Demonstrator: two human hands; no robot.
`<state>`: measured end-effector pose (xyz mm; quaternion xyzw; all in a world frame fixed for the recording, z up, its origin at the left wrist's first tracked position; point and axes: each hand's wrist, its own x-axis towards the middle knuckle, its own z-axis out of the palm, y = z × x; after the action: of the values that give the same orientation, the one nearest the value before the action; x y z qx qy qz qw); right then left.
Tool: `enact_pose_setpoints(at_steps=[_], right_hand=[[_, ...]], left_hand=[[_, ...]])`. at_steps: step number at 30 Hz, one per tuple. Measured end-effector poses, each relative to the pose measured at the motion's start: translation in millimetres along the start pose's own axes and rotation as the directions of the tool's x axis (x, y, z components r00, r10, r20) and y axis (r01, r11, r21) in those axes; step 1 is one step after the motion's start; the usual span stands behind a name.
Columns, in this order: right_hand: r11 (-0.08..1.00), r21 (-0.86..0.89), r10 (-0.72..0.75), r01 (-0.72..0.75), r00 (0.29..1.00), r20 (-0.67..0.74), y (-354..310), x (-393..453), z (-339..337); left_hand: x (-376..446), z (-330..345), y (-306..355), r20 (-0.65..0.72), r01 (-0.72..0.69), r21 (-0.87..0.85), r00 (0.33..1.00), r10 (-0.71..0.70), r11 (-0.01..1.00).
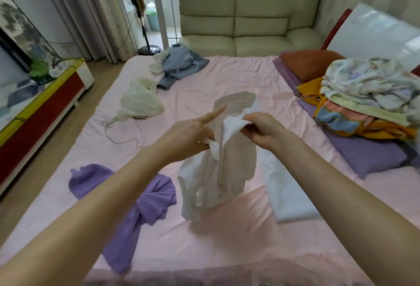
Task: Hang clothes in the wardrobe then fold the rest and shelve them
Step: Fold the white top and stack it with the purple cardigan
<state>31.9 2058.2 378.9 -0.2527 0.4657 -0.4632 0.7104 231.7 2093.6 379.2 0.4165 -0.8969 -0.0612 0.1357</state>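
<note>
Both hands pinch white shirt (216,172) above bed (227,76): left hand (191,138), right hand (261,128). Risk: light pinch slips, shirt drops, creases.

Shirt (218,176) above bed (227,76)

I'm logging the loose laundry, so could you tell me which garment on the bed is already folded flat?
The white folded cloth right of the held white garment; the others lie crumpled.

White garment (213,176) top edge bunched inside both fists, purple garment (127,204) blurred at bottom edge
</note>
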Motion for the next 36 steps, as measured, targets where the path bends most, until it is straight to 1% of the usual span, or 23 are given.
enact_pose_setpoints(at_steps=[2, 4, 6, 7, 9, 11, 13, 14, 16, 17, 18, 19, 20, 21, 22, 23, 24, 25, 28, 30, 33, 34, 36], right_hand=[[0.999, 0.038, 0.005, -0.004, 1.0, -0.029, 3.2, -0.1, 3.0], [0.999, 0.029, 0.016, -0.014, 0.998, -0.054, 6.3, 1.0, 3.0], [0.999, 0.028, 0.018, -0.015, 0.997, -0.078, 7.0, 0.9, 3.2], [0.999, 0.04, 0.009, -0.005, 0.996, -0.091, 6.3, 1.3, 4.1], [0.998, 0.06, -0.022, 0.029, 0.994, -0.106, 5.5, 2.0, 9.5], [0.996, 0.055, -0.059, 0.065, 0.993, -0.101, 5.3, 1.0, 18.0], [0.995, 0.057, -0.071, 0.077, 0.993, -0.096, 6.0, 1.2, 23.9], [0.995, 0.064, -0.073, 0.079, 0.993, -0.095, 6.6, 1.8, 25.2], [0.993, 0.038, -0.106, 0.11, 0.991, -0.082, 8.9, 5.0, 24.3], [0.984, -0.068, -0.172, 0.166, 0.981, -0.093, 11.0, 6.4, 21.1], [0.927, -0.267, -0.298, 0.262, 0.949, -0.101, 12.6, 8.6, 14.6], [0.764, -0.506, -0.487, 0.4, 0.872, -0.045, 11.0, 7.6, 7.7], [0.509, -0.686, -0.624, 0.52, 0.772, 0.123, 10.0, 7.1, 1.5], [0.266, -0.745, -0.621, 0.612, 0.7, 0.353, 7.9, 4.0, -1.6], [0.124, -0.733, -0.497, 0.668, 0.681, 0.537, 6.5, 3.3, -3.2], [0.092, -0.73, -0.344, 0.678, 0.709, 0.615, 5.0, -0.8, -2.8], [0.148, -0.726, -0.234, 0.672, 0.737, 0.634, 3.2, -7.2, 0.5], [0.261, -0.696, -0.202, 0.669, 0.743, 0.638, 1.0, -10.7, 4.0], [0.59, -0.479, -0.348, 0.65, 0.74, 0.575, -16.8, -27.2, 14.2], [0.775, -0.259, -0.372, 0.577, 0.747, 0.551, -35.0, -39.6, 24.9], [0.861, -0.032, -0.404, 0.508, 0.719, 0.565, -59.9, -46.2, 41.2], [0.861, -0.033, -0.407, 0.508, 0.726, 0.554, -62.1, -43.4, 42.3], [0.82, -0.199, -0.383, 0.537, 0.772, 0.507, -57.2, -31.8, 36.8]], left_hand=[[-1.3, 1.4, -4.8, -0.05, -0.12, 0.166, 0.99, 0.13, 0.979], [-3.3, 5.5, -9.5, -0.049, -0.126, 0.099, 0.99, 0.131, 0.987], [-5.2, 8.3, -12.1, -0.059, 0.036, -0.149, 0.997, -0.045, 0.988], [-5.0, 9.4, -11.2, -0.047, 0.152, -0.289, 0.984, -0.173, 0.945], [-2.8, 13.7, -8.1, -0.05, 0.331, -0.464, 0.916, -0.397, 0.822], [4.3, 18.5, -3.9, -0.075, 0.43, -0.556, 0.826, -0.558, 0.711], [11.4, 22.5, -1.8, -0.039, 0.459, -0.649, 0.777, -0.629, 0.607], [13.4, 23.0, -1.0, -0.021, 0.465, -0.663, 0.772, -0.636, 0.586], [13.4, 20.9, -2.5, -0.026, 0.487, -0.605, 0.778, -0.627, 0.63], [12.3, 18.5, -4.0, -0.026, 0.494, -0.576, 0.785, -0.619, 0.651], [10.8, 14.1, -6.2, -0.016, 0.499, -0.558, 0.793, -0.609, 0.663], [9.8, 7.5, -5.6, 0.006, 0.504, -0.547, 0.801, -0.598, 0.668], [9.8, 1.3, -5.2, 0.036, 0.508, -0.534, 0.812, -0.583, 0.675], [9.9, -6.5, -2.4, 0.065, 0.511, -0.519, 0.823, -0.565, 0.685], [11.0, -13.6, 1.1, 0.095, 0.51, -0.512, 0.833, -0.544, 0.691], [12.0, -22.1, 6.3, 0.126, 0.505, -0.515, 0.844, -0.521, 0.693], [12.8, -31.3, 13.2, 0.15, 0.49, -0.534, 0.857, -0.493, 0.689], [13.0, -40.0, 17.8, 0.167, 0.461, -0.576, 0.875, -0.455, 0.675], [16.3, -77.2, 32.5, 0.166, 0.326, -0.777, 0.931, -0.325, 0.539], [22.0, -103.9, 38.6, 0.16, 0.29, -0.856, 0.936, -0.313, 0.429], [34.0, -133.0, 43.3, 0.198, 0.306, -0.913, 0.91, -0.365, 0.269], [36.5, -135.1, 43.0, 0.217, 0.323, -0.908, 0.907, -0.36, 0.266], [36.8, -124.8, 29.2, 0.267, 0.412, -0.838, 0.881, -0.39, 0.357]])
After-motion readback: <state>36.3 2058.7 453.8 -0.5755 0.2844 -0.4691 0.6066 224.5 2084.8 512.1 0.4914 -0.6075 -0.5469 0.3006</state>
